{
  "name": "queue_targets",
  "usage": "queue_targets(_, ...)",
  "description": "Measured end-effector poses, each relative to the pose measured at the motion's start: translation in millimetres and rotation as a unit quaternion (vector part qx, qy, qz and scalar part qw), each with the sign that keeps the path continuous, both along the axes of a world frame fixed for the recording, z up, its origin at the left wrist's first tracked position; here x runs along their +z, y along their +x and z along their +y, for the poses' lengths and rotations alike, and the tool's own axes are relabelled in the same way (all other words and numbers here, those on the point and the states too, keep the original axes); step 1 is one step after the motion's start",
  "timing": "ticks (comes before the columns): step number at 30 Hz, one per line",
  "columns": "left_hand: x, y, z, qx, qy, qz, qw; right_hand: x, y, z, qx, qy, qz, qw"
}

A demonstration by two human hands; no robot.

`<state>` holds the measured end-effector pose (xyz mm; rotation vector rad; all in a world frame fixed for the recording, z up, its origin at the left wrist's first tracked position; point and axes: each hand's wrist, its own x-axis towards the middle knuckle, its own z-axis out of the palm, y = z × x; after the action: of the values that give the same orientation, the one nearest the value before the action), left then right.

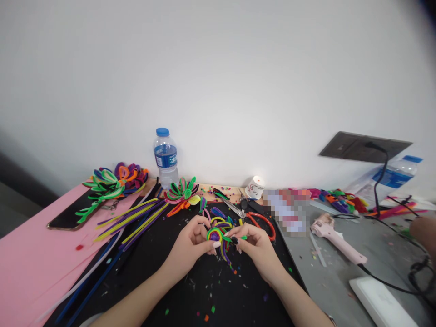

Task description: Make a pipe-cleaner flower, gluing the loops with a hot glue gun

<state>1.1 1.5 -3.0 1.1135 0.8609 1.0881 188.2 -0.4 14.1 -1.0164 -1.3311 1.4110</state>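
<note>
Between my two hands, above the black mat (184, 295), is a coil of pipe cleaners (214, 235) wound in purple, yellow and green rings, with loose strands hanging below it. My left hand (195, 238) pinches the coil's left side between thumb and fingers. On the other side, my right hand (254, 245) pinches a green pipe cleaner end (227, 238) that comes off the coil. More coloured strands lie just behind the coil, partly hidden by my fingers. Red-handled scissors (262, 222) rest behind my right hand.
A pipe cleaner flower (184, 193) and a bundle of yellow and purple pipe cleaners (131, 222) lie to the left, near a water bottle (165, 159) and a phone (73, 211). On the right are a paper cup (255, 187), a pink glue gun (339, 240) with its cord, and another person's hand (422, 231).
</note>
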Motion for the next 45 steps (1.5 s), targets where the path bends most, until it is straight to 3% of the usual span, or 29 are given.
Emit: queue_targets(45, -4.7, 1.3, -1.9, -0.045, -0.013, -0.008, 0.999, 0.8, 0.0, 0.0, 0.012, -0.005, -0.009, 1.000)
